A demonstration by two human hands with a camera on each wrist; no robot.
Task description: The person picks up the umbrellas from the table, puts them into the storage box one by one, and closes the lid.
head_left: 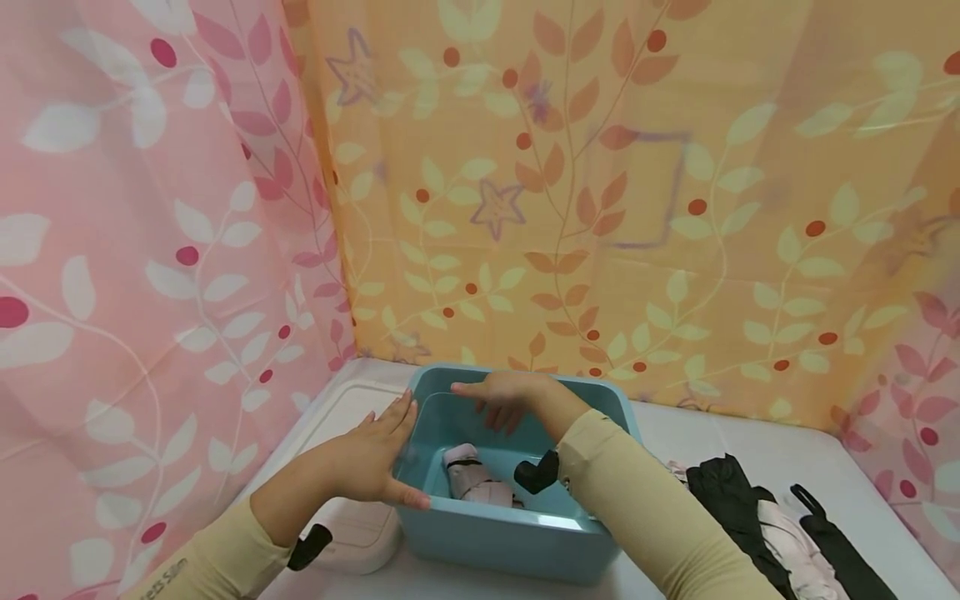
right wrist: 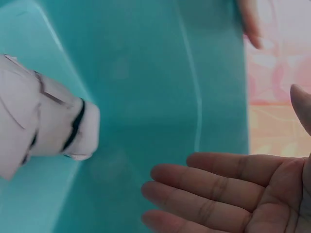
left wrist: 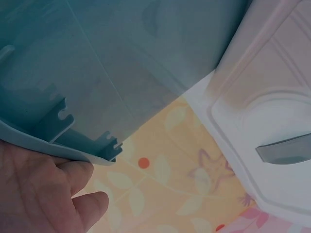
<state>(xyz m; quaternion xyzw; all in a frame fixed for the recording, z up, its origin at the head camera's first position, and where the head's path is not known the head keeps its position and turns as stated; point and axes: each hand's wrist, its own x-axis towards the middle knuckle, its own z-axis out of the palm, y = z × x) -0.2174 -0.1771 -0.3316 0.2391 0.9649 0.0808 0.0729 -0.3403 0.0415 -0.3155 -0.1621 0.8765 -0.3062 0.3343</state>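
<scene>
A light-blue plastic bin [head_left: 510,542] stands in front of me. On its floor lies a pale pink rolled cloth bundle [head_left: 474,477] with dark bands; the right wrist view shows one end of this bundle [right wrist: 58,114]. My left hand [head_left: 363,458] rests at the bin's left rim, fingers spread and straight; the left wrist view has the fingers [left wrist: 80,174] against the outer side under the rim. Over the bin's far part reaches my right hand [head_left: 517,396], palm bare and fingers extended [right wrist: 214,191], apart from the bundle and holding nothing.
Left of the bin lies a white lid [head_left: 352,533] with a grey handle [left wrist: 286,149]. To the right, black bunched fabric [head_left: 731,508], pinkish fabric [head_left: 795,546] and a black piece with a loop [head_left: 847,550] lie on the white table [head_left: 720,425]. Patterned curtains stand behind and beside.
</scene>
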